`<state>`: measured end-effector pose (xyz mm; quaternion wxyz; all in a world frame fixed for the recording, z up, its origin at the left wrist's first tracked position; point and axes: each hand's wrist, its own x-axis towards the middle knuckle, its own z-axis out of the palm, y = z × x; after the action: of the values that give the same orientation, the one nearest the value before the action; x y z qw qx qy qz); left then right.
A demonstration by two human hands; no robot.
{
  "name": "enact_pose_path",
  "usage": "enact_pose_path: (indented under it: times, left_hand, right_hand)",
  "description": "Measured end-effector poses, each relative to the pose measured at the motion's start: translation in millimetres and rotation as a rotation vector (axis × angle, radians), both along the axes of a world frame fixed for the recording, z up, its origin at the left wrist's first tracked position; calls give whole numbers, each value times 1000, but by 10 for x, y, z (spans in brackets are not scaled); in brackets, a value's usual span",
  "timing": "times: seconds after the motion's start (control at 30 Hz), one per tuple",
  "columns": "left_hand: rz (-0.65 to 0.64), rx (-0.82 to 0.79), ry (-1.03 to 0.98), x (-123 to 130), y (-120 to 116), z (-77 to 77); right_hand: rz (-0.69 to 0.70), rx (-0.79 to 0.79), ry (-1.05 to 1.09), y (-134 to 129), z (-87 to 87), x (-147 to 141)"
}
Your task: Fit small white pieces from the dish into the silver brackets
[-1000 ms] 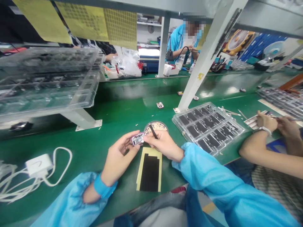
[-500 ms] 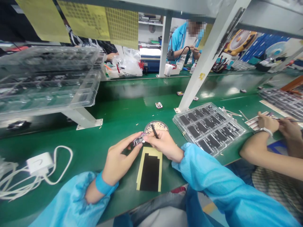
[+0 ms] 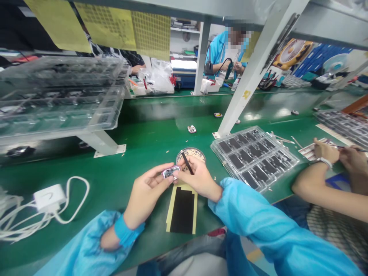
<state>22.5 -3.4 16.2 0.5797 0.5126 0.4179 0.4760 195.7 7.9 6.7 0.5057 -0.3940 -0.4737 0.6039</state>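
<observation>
A small rounded device part (image 3: 170,172) with a purplish edge is pinched between the thumb and fingers of my left hand (image 3: 146,193). My right hand (image 3: 199,179) holds a thin black tool (image 3: 187,162), and its thumb and fingertips touch the right end of the device part. Just behind my hands sits a round dish (image 3: 195,152) filled with small pale pieces, partly covered by my right hand. In front of them a yellow-edged sheet with a black panel (image 3: 182,211) lies flat on the green table (image 3: 120,184).
A clear tray (image 3: 255,157) of dark parts lies right of the dish, near a metal post (image 3: 247,80). A white charger with cables (image 3: 49,197) is at left, below stacked trays (image 3: 60,99). Another person's hands (image 3: 326,151) work at far right.
The device part in my hands has turned, and its inner face now shows more. The black tool leans at a different angle, and my right fingers have shifted slightly.
</observation>
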Motion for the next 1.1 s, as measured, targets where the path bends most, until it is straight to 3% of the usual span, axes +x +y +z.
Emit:
enact_pose_path:
  times: [0.17,0.4,0.57,0.73,0.83,0.97,1.1]
  left_hand:
    - [38,205,65,57,-46,-108]
    - [36,278,450,27,-47,-89]
    - [92,208,392,63,-86,-64]
    - [108,141,283,77,-53,-124]
    - [74,158,340,55,6,-149]
    - [108,388,570,20,36,-121]
    - [90,481,619,6,21,-110]
  right_hand:
    - [49,23,-105,-19,-41,-12]
    - [-16,29,-165,-39,46,-27]
    - [-16,-22,-144,-75,76,-80]
    - [-33,-3,-222,-2,-4,-68]
    - [-48,160,-385,61,-12,14]
    - [-157,539,-554,87,55,142]
    - [-63,723,-597,105,55,216]
